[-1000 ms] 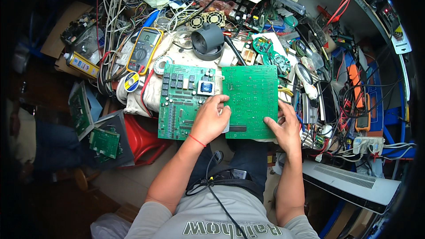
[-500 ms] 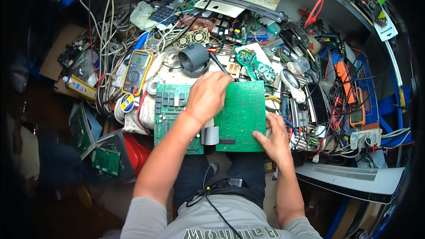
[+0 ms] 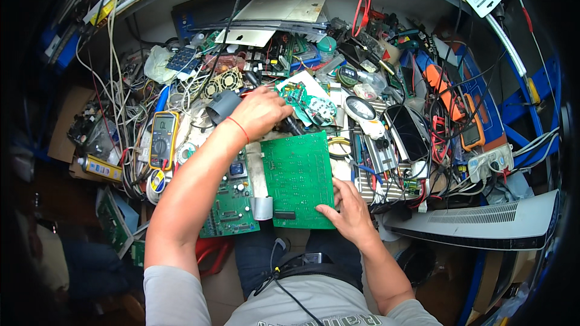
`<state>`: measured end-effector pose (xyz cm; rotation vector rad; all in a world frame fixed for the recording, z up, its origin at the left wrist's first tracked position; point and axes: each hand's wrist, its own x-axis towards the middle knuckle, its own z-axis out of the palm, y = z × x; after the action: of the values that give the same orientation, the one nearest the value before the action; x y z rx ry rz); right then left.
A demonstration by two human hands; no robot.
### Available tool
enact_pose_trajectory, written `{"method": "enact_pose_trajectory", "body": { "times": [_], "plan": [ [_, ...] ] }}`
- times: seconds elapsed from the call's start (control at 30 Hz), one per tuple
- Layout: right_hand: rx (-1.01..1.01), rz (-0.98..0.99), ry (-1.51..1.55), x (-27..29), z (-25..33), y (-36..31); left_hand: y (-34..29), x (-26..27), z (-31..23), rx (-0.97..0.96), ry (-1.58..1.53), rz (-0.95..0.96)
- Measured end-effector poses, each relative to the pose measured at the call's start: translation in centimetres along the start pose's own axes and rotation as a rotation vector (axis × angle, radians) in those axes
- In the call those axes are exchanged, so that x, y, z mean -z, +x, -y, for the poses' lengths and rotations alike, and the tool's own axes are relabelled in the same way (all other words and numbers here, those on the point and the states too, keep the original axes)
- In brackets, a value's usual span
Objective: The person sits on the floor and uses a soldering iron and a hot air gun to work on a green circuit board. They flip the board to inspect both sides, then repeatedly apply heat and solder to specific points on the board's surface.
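Observation:
My left hand is closed around a black rod-like handle, which shows on both sides of the fingers; its exact kind is unclear. This hand hovers above the far edge of a green circuit board, turned with its solder side up. At that board's right edge, my right hand grips it, thumb on top and fingers partly hidden. A grey ribbon cable bends between it and a second green board, component side up, partly covered by my left forearm.
A grey cylindrical holder and a yellow multimeter are left of my left hand. Round green boards, a white magnifier-like device and an orange multimeter lie among tangled wires. A white panel juts out at right.
The view has shifted, with the bench appearing further left. My left hand has moved away from the board toward the back left, and the black handle moved with it. My right hand still grips the board.

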<state>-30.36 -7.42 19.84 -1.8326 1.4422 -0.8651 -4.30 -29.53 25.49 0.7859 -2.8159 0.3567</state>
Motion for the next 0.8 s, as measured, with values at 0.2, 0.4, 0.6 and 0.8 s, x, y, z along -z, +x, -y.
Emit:
{"method": "enact_pose_trajectory", "body": {
  "times": [0.2, 0.4, 0.6, 0.8],
  "plan": [
    [-0.052, 0.021, 0.012, 0.0, -0.5, 0.8, -0.7, 8.1, 0.7, 0.086, 0.223, -0.091],
    [-0.005, 0.022, -0.209, 0.6, 0.0, 3.5, -8.8, 17.1, -2.9, 0.408, 0.218, -0.130],
    [0.322, 0.086, 0.099, 3.0, 6.0, 4.3, -18.6, 20.9, -12.7, 0.509, 0.092, -0.126],
    [0.552, 0.736, 0.184, -3.9, 12.4, 1.8, -23.6, 21.1, -18.8, 0.632, 0.142, -0.046]
  ]
}}
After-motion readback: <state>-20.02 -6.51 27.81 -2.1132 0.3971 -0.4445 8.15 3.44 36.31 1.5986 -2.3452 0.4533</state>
